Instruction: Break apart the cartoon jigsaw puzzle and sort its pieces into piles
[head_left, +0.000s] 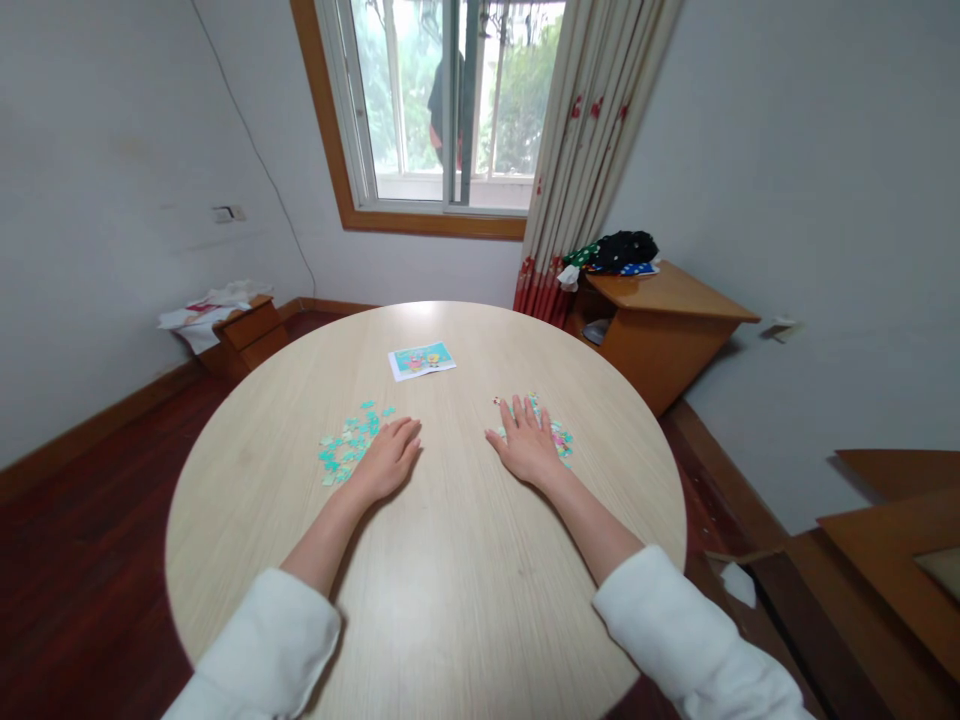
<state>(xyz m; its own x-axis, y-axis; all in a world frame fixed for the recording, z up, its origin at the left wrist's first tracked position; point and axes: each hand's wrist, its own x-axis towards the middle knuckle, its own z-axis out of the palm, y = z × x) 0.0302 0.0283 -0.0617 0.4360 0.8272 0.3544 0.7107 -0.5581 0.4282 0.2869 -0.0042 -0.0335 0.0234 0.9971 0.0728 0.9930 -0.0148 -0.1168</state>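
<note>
My left hand (pixel 388 458) lies flat on the round pale wooden table (pixel 442 560), fingers stretched out, just right of a scatter of teal jigsaw pieces (pixel 349 440). My right hand (pixel 527 440) also rests flat with fingers spread, partly covering a second pile of mixed-colour jigsaw pieces (pixel 559 435). Neither hand holds anything. A small printed picture card (pixel 421 360) lies farther back on the table, between the two hands. Both arms wear white sleeves.
A wooden cabinet (pixel 660 320) with dark clothes on top stands at the back right beside a curtain (pixel 592 150). A low wooden box (pixel 244 335) with papers sits by the left wall. Wooden boards (pixel 885 540) lie on the floor at right. A window (pixel 450 100) is behind.
</note>
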